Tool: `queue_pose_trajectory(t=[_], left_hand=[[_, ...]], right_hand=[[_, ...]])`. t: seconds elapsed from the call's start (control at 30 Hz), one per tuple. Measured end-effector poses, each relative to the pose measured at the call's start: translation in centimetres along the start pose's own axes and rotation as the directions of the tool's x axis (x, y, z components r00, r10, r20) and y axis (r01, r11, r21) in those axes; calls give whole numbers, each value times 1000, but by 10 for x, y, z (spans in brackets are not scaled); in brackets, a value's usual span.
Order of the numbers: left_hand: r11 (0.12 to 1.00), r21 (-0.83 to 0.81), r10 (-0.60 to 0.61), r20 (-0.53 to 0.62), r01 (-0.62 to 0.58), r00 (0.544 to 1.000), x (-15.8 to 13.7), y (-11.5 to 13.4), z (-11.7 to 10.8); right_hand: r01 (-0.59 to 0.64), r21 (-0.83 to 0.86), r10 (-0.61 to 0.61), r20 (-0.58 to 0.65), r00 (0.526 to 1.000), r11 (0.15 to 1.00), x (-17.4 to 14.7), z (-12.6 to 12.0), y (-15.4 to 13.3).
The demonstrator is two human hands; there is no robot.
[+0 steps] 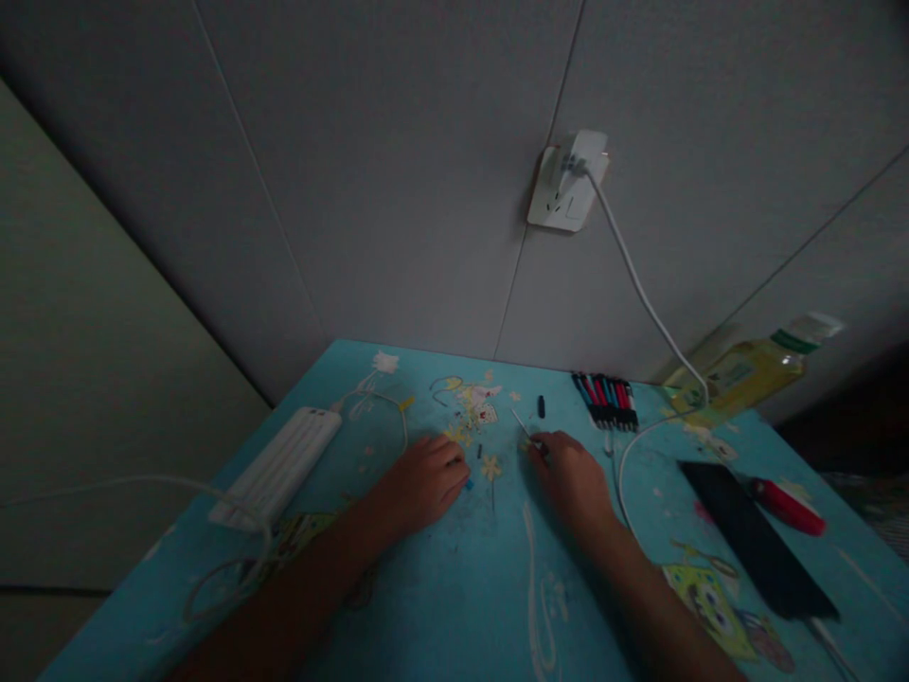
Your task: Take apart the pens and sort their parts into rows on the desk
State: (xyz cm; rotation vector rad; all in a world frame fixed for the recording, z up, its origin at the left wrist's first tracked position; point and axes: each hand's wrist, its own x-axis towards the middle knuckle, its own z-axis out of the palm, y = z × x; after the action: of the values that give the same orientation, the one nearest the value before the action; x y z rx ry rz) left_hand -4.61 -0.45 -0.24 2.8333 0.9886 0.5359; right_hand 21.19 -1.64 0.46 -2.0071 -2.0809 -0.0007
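Note:
My left hand [431, 478] rests on the blue patterned tabletop with its fingers curled together. A small blue piece [468, 484] shows at its fingertips; the rest of that piece is hidden. My right hand [570, 476] is closed around a thin tool with a dark handle and a slim metal shaft [522, 424], pointing up and left. Between the hands lie a tiny dark piece [480, 452] and a thin rod [493, 494]. A short black piece [541, 407] is on the table beyond my right hand.
Several red, blue and black slim tools [607, 402] sit in a row at the back right. A white power strip [280, 466] is left. To the right are a yellow-liquid bottle [757, 379], a black flat bar [757, 540] and a red object [788, 507]. A white cable [639, 284] hangs from the wall.

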Motion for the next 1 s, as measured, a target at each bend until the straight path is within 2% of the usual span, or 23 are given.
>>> queue_pose_trajectory(t=[0.2, 0.33, 0.4, 0.47, 0.53, 0.57, 0.63, 0.7, 0.77, 0.8, 0.87, 0.93, 1.0], left_hand=[[999, 37, 27, 24, -28, 999, 0, 0, 5], [998, 57, 17, -40, -14, 999, 1, -2, 12], [1000, -12, -24, -102, 23, 994, 1, 0, 13], [978, -183, -139, -186, 105, 973, 2, 5, 10], [865, -459, -341, -241, 203, 909, 3, 10, 8], [752, -614, -459, -226, 240, 859, 4, 12, 8], [442, -858, -632, -93, 260, 769, 6, 15, 9], [169, -960, -685, 48, 223, 727, 9, 16, 12], [4, -985, -689, 124, 174, 714, 11, 16, 14], [-40, -987, -684, 141, 156, 716, 11, 17, 15], [-58, -988, -672, 145, 144, 726, 11, 18, 16], [4, -987, -666, 118, 161, 737, 11, 19, 16], [101, -979, -671, 66, 179, 738, 10, 20, 15]], right_hand=[[-25, 11, 26, -36, 999, 1000, 7, 9, 10], [-13, -1, 13, -30, 999, 1000, 9, 15, 14], [-13, -16, 13, -30, 999, 1000, 9, 20, 14], [-12, -35, 11, -30, 999, 999, 9, 25, 15], [-7, -52, 5, -25, 1000, 999, 10, 30, 17], [-1, -58, 0, -23, 1000, 998, 11, 31, 18], [13, -65, -14, -17, 1000, 998, 11, 32, 19], [31, -68, -32, -13, 999, 997, 10, 32, 20], [46, -69, -47, -12, 999, 997, 9, 30, 19], [53, -74, -54, -13, 998, 996, 8, 29, 19], [71, -100, -73, -17, 997, 993, 6, 29, 19], [87, -130, -90, -21, 996, 988, 5, 29, 19], [92, -146, -97, -25, 995, 985, 5, 30, 19]])
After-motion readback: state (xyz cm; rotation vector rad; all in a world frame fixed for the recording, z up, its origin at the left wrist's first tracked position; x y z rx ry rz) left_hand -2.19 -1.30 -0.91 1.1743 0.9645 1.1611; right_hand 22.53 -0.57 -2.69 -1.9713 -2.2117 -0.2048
